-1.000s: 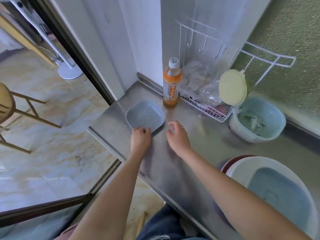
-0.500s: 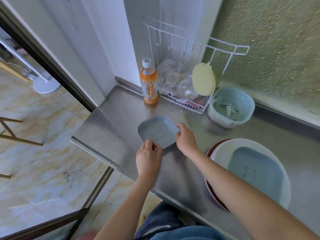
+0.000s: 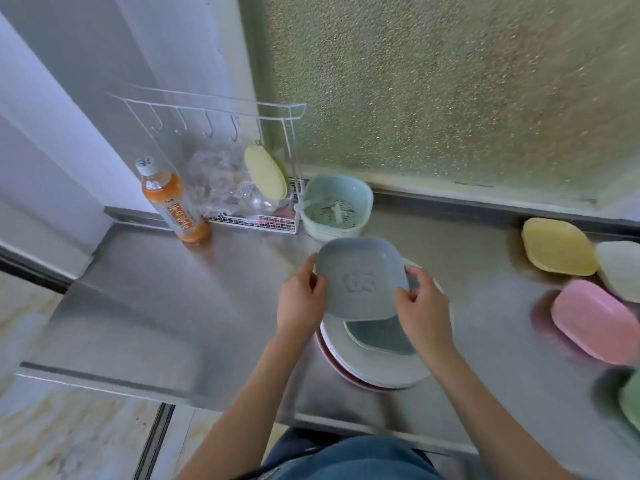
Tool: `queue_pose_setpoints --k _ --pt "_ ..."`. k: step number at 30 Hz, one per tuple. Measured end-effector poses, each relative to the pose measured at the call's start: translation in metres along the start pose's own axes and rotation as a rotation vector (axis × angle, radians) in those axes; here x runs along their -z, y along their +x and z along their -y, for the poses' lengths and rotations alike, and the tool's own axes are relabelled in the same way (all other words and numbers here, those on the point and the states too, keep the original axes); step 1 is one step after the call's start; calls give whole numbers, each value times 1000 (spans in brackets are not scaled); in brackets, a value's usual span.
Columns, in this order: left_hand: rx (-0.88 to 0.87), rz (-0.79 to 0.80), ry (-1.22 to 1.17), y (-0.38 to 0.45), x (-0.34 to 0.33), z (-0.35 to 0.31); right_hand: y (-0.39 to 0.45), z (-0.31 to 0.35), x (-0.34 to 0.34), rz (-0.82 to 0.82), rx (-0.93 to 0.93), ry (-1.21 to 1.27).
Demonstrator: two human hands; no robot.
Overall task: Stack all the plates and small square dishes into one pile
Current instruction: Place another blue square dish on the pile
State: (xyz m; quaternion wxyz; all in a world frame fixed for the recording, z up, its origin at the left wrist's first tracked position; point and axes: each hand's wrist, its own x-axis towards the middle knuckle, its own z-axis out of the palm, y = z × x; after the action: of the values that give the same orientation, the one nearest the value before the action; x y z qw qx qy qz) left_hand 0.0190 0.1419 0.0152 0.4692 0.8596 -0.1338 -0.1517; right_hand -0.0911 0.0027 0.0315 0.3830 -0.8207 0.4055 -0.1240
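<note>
A blue-grey square dish point(image 3: 360, 277) hangs tilted above the pile, held by both hands. My left hand point(image 3: 301, 299) grips its left edge and my right hand point(image 3: 420, 306) grips its right edge. Under it lies a pile: a dark red plate point(image 3: 332, 363) at the bottom, a white round plate point(image 3: 377, 370) on it, and another blue-grey square dish point(image 3: 379, 336) on top. At the right of the steel counter point(image 3: 166, 299) lie a yellow dish point(image 3: 557, 245), a white dish point(image 3: 620, 268), a pink dish point(image 3: 592, 320) and a green dish point(image 3: 632, 400), the last cut off by the frame.
An orange drink bottle point(image 3: 171, 202) stands at the back left. Beside it a white wire rack point(image 3: 242, 188) holds plastic bags and a pale yellow lid point(image 3: 265, 173). A light blue strainer basket point(image 3: 334, 206) sits behind the pile. The counter's front edge runs close to my body.
Both hands took hold of the blue-grey dish, lifted it off the counter and carried it right, over the pile. The view swung right, bringing the coloured dishes into sight.
</note>
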Motion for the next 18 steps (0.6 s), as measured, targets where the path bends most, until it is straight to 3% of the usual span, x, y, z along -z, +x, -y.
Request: queue_pose_setpoints --k 5,13,18 --pt "-69 144 171 -9 -29 -9 -14 -45 18 23 -38 -195" --pt "-76 163 388 -17 -50 -3 -18 -59 22 87 -20 -516" --pt "-89 112 398 -18 -48 4 -21 -71 24 9 9 -389"
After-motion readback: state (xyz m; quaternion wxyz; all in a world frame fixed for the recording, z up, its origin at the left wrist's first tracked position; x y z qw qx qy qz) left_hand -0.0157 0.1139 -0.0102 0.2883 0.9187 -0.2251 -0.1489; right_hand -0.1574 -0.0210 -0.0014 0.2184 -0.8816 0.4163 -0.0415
